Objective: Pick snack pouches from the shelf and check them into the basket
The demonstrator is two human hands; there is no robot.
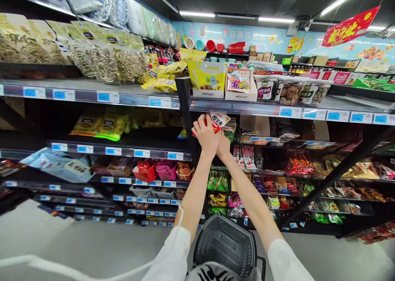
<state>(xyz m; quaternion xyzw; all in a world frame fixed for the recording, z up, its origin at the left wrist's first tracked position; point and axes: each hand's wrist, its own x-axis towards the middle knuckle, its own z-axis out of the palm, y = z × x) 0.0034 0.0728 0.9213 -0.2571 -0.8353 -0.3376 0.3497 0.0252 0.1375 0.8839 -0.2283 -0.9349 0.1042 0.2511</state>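
Observation:
Both my arms reach forward to the shelf just below the top ledge. My left hand (206,133) is closed round a red and white snack packet (219,120), which is tilted and shows its printed front. Close beside it, my right hand (222,144) is closed at the packet's lower edge; its fingertips are partly hidden behind the packet and the other hand. Green-edged packets (230,128) stand just right of the held one. A dark post (185,116) rises to the left of my hands.
A dark grey shopping basket (225,248) is below my arms. Yellow pouches in a display box (208,94) stand on the ledge above. Clear tubs (290,91) sit to the right. A slanting black bar (333,170) crosses the right shelves. A white cable (123,272) hangs lower left.

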